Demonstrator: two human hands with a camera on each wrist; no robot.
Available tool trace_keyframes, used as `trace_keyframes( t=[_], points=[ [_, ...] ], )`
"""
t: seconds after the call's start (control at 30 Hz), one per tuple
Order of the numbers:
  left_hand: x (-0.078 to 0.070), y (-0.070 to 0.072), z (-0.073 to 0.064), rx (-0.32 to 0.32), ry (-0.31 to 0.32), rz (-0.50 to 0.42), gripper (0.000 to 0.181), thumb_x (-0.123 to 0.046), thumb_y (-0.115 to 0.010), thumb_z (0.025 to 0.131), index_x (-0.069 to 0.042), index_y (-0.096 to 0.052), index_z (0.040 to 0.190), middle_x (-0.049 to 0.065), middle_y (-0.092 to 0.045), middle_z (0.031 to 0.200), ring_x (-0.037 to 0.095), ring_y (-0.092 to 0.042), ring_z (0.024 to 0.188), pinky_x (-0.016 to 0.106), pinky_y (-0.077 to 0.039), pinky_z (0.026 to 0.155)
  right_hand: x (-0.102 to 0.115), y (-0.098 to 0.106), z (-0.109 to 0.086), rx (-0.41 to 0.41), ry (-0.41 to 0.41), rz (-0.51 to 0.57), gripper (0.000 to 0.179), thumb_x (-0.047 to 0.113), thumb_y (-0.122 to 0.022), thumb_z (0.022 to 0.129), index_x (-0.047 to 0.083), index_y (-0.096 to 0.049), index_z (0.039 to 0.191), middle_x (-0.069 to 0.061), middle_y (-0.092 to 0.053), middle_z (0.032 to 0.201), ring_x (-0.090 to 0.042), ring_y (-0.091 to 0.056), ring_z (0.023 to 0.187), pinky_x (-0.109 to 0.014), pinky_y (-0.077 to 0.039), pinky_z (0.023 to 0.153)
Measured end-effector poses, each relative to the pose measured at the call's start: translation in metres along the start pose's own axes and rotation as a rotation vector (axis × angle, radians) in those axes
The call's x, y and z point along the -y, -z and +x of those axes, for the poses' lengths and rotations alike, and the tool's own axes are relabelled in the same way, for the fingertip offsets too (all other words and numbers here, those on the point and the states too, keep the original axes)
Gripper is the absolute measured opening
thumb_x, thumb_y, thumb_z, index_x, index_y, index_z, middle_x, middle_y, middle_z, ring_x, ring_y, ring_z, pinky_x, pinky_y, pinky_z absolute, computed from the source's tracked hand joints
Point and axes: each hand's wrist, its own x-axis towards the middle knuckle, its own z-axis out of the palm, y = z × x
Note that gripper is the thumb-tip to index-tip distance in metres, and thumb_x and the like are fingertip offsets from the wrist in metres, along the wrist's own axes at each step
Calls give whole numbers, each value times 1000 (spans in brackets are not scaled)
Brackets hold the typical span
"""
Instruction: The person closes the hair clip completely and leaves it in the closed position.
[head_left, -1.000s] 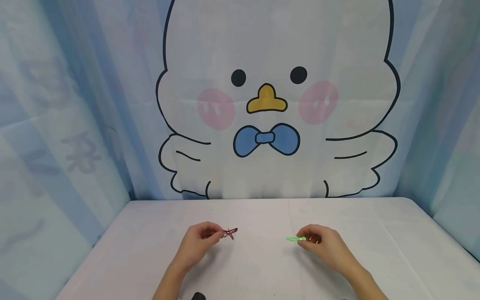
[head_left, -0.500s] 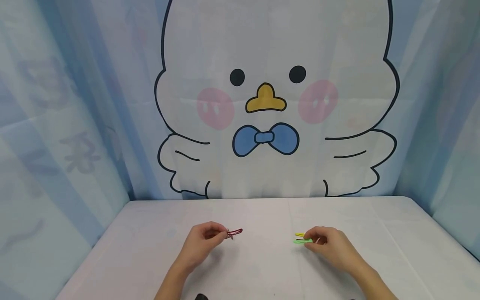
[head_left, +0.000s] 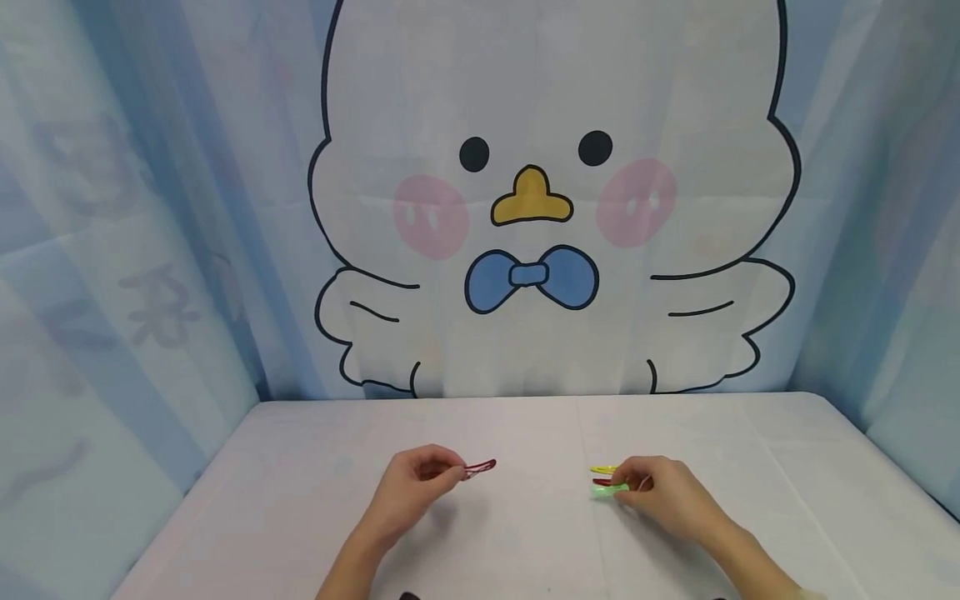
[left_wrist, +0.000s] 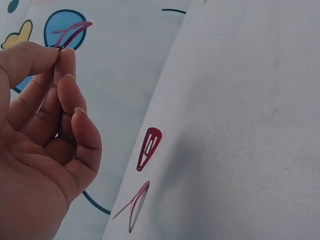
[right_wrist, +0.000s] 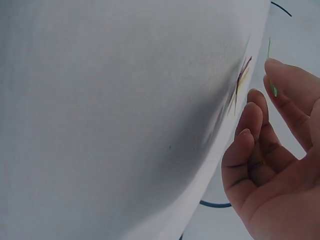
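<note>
A dark red snap hair clip (head_left: 482, 467) juts from the thumb and fingertips of my left hand (head_left: 420, 493), which pinches one end of it. Its parts stand spread in the left wrist view. Below that hand lie a flat dark red hair clip (left_wrist: 150, 148) and a pinkish, spread hair clip (left_wrist: 136, 204), both hidden behind the hand in the head view. My right hand (head_left: 671, 500) pinches a green hair clip (head_left: 606, 492) between thumb and forefinger. Just beyond it are a yellow hair clip (head_left: 602, 469) and another red clip (head_left: 602, 482), partly covered by the fingers.
A white cloth covers the table (head_left: 525, 550). Behind it hangs a curtain (head_left: 532, 350) printed with a cartoon bird, and blue curtains (head_left: 112, 275) close off the sides. A small black object (head_left: 409, 596) shows at the bottom edge.
My right hand has shifted right and a little nearer with the green clip, and the yellow and red clips now show beyond it. My left hand has edged right, turning its red clip.
</note>
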Motion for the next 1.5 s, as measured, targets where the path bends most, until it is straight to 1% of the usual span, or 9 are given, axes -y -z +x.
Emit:
trace_keyframes(
  t=[0.13,0.3,0.53,0.73,1.03,1.2,1.3,1.4,1.5],
  points=[
    [0,-2,0,-3,10,-7,10,-6,-71,93,0,-72,100,7,-73,93,25,-64,88,30,-50,77,-1,0,1,25,-7,-7,13,9,-81,83,15,-72,91,4,-56,77,-16,-52,71,-29,-43,63],
    [0,-5,-1,-4,-8,-33,11,-6,-72,92,2,-72,99,8,-73,92,27,-65,88,29,-50,75,-3,-1,2,33,-1,-26,14,9,-81,83,15,-71,90,4,-55,77,-16,-51,71,-29,-42,63],
    [1,-8,-1,29,-21,-52,12,-6,-71,92,3,-72,100,8,-73,91,23,-65,85,28,-50,74,-5,-3,4,23,-13,-63,15,8,-81,82,16,-70,88,4,-54,76,-15,-50,70,-30,-41,63],
    [3,-10,-1,41,-25,-71,13,-5,-72,92,5,-71,99,9,-73,91,24,-65,85,27,-50,73,-6,-5,4,27,-16,-98,15,8,-80,81,16,-70,86,4,-53,76,-14,-49,70,-31,-41,64],
    [-1,-13,-1,50,-28,-91,14,-5,-71,92,6,-71,101,9,-73,92,26,-66,88,28,-50,75,-4,-4,5,45,-18,-126,14,7,-79,81,16,-69,86,3,-53,75,-15,-48,70,-33,-40,65],
    [-3,-13,-2,52,-29,-103,14,-5,-71,92,7,-71,101,9,-73,91,26,-65,87,28,-50,75,-1,-2,5,53,-39,-136,15,8,-79,81,16,-69,88,2,-53,76,-16,-48,71,-35,-41,66],
    [-4,-14,-2,55,-27,-112,15,-5,-70,93,8,-70,101,10,-73,92,25,-65,87,28,-50,75,1,0,5,39,-60,-136,15,10,-80,82,18,-71,90,2,-54,78,-17,-49,71,-35,-41,65],
    [-4,-14,-2,56,-15,-118,16,-5,-70,93,8,-70,102,10,-73,92,25,-65,87,28,-50,75,4,3,5,12,-60,-126,14,13,-80,83,19,-72,93,2,-55,79,-16,-50,72,-35,-42,65],
    [-6,-15,-2,55,-7,-120,16,-6,-70,93,7,-70,103,10,-73,93,25,-64,87,28,-50,75,9,5,3,-27,-36,-106,12,17,-79,85,19,-73,95,3,-56,80,-15,-51,73,-33,-42,64]
  ],
)
